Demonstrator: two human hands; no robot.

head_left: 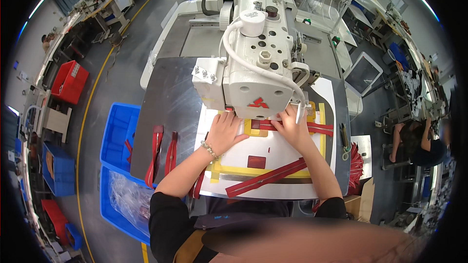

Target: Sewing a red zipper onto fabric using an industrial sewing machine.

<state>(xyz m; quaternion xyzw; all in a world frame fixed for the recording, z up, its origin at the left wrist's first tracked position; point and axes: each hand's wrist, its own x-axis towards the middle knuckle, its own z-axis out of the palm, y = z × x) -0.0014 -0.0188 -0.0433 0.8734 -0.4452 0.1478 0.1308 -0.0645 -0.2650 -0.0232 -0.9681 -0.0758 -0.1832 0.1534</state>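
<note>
My left hand (pixel 226 130) lies flat on the white template sheet (pixel 234 158), fingers stretched toward the sewing machine head (pixel 258 90) and thumb out to the side; nothing shows in it. On the right, my right hand (pixel 292 127) is closed over a red zipper (pixel 319 128), its thumb on the tape and its fingertips partly hidden by the machine. The zipper runs crosswise by a yellow-edged slot. Nearer me, a second red zipper (pixel 263 179) lies slanted across the sheet. Between them is a small dark red rectangular patch (pixel 257 161).
More red zippers (pixel 170 152) lie on the grey metal table (pixel 168 97) at left. Blue bins (pixel 117 134) stand beside it, one holding clear plastic. A bundle of red zippers (pixel 358 165) sits in a box at right, near scissors-like tools (pixel 344 139). Another person (pixel 424 146) sits far right.
</note>
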